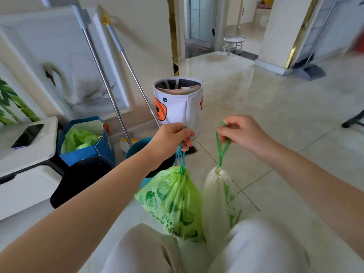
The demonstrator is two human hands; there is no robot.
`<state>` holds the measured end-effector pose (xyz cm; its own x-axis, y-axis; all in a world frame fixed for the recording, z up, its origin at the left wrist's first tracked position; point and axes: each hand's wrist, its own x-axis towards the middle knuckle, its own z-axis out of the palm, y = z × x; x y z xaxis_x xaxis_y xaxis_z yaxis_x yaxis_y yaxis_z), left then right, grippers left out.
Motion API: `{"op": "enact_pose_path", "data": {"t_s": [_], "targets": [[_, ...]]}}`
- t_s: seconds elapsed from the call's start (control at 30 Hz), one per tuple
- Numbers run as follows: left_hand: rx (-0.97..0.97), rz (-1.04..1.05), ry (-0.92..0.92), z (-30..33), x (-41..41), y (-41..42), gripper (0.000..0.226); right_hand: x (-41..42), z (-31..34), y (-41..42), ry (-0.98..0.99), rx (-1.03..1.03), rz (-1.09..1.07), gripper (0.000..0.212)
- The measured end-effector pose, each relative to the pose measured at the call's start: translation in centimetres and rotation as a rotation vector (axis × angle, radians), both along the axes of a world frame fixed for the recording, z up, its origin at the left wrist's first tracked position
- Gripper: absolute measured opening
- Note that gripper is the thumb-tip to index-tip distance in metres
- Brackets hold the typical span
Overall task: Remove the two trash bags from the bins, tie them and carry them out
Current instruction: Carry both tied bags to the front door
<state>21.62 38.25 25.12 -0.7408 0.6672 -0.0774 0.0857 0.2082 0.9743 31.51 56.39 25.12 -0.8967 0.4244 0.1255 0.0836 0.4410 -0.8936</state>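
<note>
The main risk now is, in my judgement, a slipping drawstring. Each bag hangs only from a thin loop pinched between the fingers, so a swing against the knees at 6 o'clock could pull a loop free and drop the bag on the floor [275, 119]. The necks look cinched, but I cannot tell if a real knot is there; if not, a neck may open under the weight. The mop handles [110, 91] at 10 o'clock and the panda bin [183, 107] at 12 o'clock stand near, and a swinging bag could catch them.

The left hand [171, 138] is closed tightly around the blue drawstring [182, 158] of the green bag [173, 201], which hangs just below it, free of the floor. The right hand [240, 133] is curled, with thumb and fingers pinching the green drawstring [221, 152] of the pale bag [216, 203]. The two bags hang side by side, touching, between the forearms. A dark bin [78, 178] stands at 9 o'clock beside the counter [29, 150].
</note>
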Motion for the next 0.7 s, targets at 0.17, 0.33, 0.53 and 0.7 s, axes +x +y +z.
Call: {"op": "enact_pose_path", "data": {"t_s": [0.17,0.33,0.53,0.7], "targets": [[-0.01,-0.063,0.014,-1.4,-2.2,8.1,0.018,-1.3,-1.6,7.0,-0.043,0.084,-0.105,0.022],[-0.05,-0.225,0.032,-2.5,-5.1,17.0,0.014,-3.2,-2.5,13.7,-0.244,0.293,-0.171,0.016],[-0.139,-0.387,0.11,-1.1,-6.6,24.6,0.014,-3.2,0.1,19.3,-0.549,0.489,-0.231,0.039],[-0.259,-0.499,0.377,5.1,-6.5,29.1,0.015,-0.8,6.3,22.8,-0.614,0.378,-0.346,0.029]]}}
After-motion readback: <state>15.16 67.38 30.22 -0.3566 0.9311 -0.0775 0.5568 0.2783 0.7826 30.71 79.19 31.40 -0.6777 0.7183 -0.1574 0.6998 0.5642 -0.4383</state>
